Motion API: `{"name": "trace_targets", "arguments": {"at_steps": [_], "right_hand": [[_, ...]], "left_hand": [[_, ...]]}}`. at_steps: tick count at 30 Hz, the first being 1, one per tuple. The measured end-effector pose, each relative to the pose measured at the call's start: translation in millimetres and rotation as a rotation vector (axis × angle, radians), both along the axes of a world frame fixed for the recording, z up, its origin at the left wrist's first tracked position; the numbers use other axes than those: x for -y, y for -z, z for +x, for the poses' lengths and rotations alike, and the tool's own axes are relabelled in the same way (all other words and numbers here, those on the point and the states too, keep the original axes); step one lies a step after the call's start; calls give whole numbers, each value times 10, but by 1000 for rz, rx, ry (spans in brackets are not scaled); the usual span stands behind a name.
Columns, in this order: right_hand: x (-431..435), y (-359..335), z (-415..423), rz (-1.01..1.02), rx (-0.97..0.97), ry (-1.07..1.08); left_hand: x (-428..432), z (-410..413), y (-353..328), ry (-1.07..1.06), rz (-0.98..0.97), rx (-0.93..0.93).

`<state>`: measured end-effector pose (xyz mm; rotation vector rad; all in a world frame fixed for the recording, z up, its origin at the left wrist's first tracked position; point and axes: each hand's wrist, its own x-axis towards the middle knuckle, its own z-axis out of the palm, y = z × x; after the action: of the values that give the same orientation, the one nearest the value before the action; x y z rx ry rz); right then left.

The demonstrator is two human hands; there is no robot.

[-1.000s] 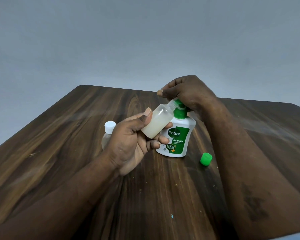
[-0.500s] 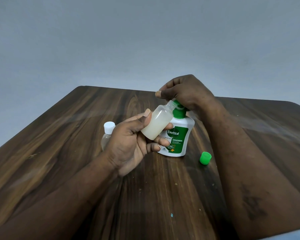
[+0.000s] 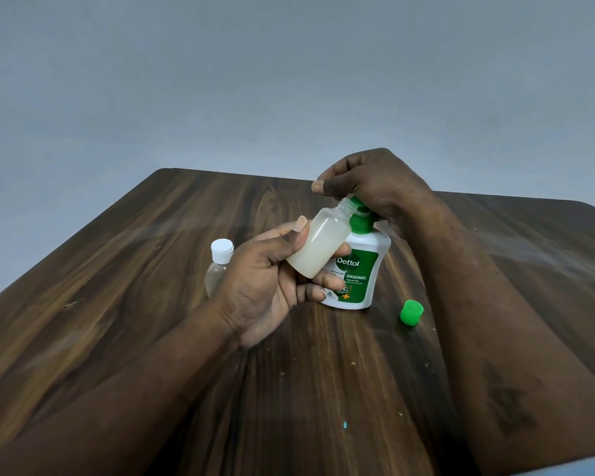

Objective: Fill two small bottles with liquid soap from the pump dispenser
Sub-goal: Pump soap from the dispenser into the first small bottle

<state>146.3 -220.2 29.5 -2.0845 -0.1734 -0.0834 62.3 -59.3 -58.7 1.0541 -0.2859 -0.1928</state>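
Note:
A white Dettol pump dispenser (image 3: 361, 269) with a green label and green pump stands on the wooden table (image 3: 152, 269). My right hand (image 3: 375, 187) lies over the pump head and covers most of it. My left hand (image 3: 265, 280) grips a small translucent bottle (image 3: 320, 245) holding whitish soap, tilted so its open neck meets the pump spout. A second small clear bottle (image 3: 217, 266) with a white cap stands upright behind my left hand, partly hidden by it.
A loose green cap (image 3: 411, 312) lies on the table to the right of the dispenser, near my right forearm. Small crumbs and specks dot the near tabletop. A plain grey wall rises beyond the table's far edge.
Both hands, the tilted bottle and the dispenser keep almost the same pose. My right hand stays on the pump head with only a slight shift.

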Motion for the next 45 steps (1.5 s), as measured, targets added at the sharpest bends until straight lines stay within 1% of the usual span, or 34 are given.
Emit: {"name": "trace_targets", "arguments": {"at_steps": [7, 16, 24, 29, 33, 45], "right_hand": [[14, -81, -18, -4, 55, 10], [3, 4, 5, 24, -5, 6], [23, -54, 0, 6, 72, 5], [-8, -22, 20, -4, 68, 17], [3, 11, 20, -2, 24, 10], [2, -12, 36, 20, 100, 29]], "left_hand": [[9, -8, -31, 16, -27, 7], [4, -9, -14, -5, -23, -8], [6, -11, -32, 4, -36, 13], [-8, -9, -34, -11, -28, 7], [-8, -4, -22, -16, -14, -7], [-15, -4, -41, -2, -40, 10]]}}
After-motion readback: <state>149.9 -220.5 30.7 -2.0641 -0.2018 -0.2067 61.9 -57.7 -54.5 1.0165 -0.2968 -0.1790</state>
